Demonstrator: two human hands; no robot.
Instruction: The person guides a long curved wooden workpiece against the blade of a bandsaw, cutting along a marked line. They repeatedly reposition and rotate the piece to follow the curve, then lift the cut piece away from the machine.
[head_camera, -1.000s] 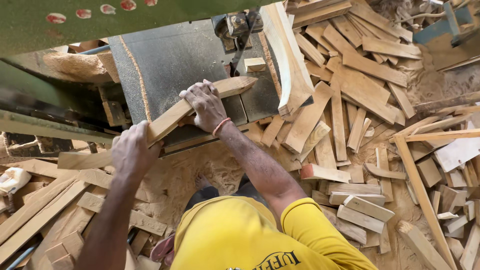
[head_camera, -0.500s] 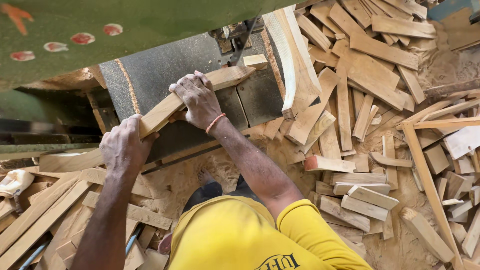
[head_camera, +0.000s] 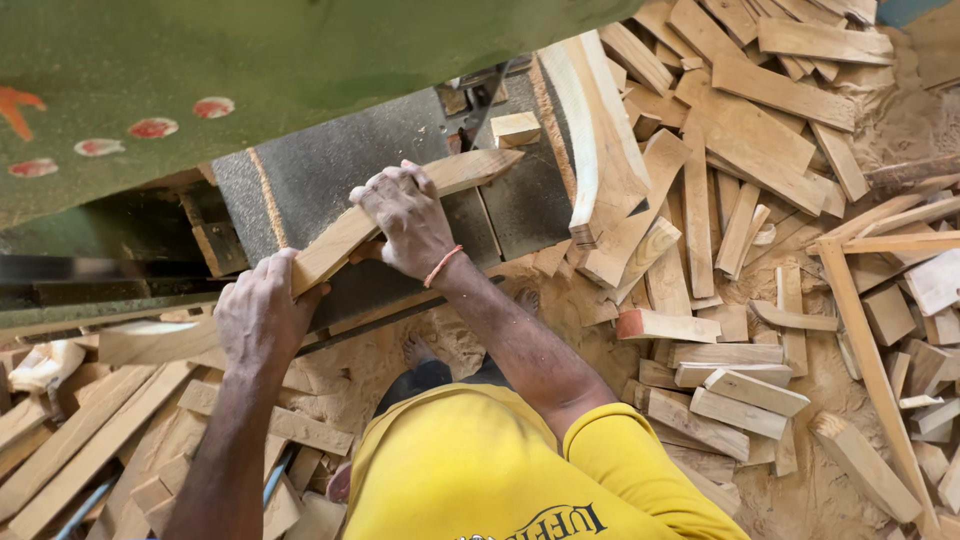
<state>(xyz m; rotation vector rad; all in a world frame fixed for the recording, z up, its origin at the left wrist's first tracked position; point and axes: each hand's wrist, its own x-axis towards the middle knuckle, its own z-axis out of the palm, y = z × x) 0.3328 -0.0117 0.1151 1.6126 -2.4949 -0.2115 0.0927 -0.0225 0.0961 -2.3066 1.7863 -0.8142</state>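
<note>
Wooden stick (head_camera: 400, 215), long, flat and pale, lies slanted on the grey metal surface (head_camera: 310, 180). The left hand (head_camera: 262, 315) is wrapped around its near end. The right hand (head_camera: 408, 215) presses flat on its middle. A small wood block (head_camera: 516, 128) sits nearby. Cut wood pieces (head_camera: 760, 190) and sawdust (head_camera: 560, 310) cover the floor.

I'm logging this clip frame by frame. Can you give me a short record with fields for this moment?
Left hand: grips the near end of the wooden strip
Right hand: pressed on top of the strip, mid-length
Strip: lies slanted across the grey saw table
Small block: on the table past the strip's far end
Right side: offcut pile on sawdust
</note>
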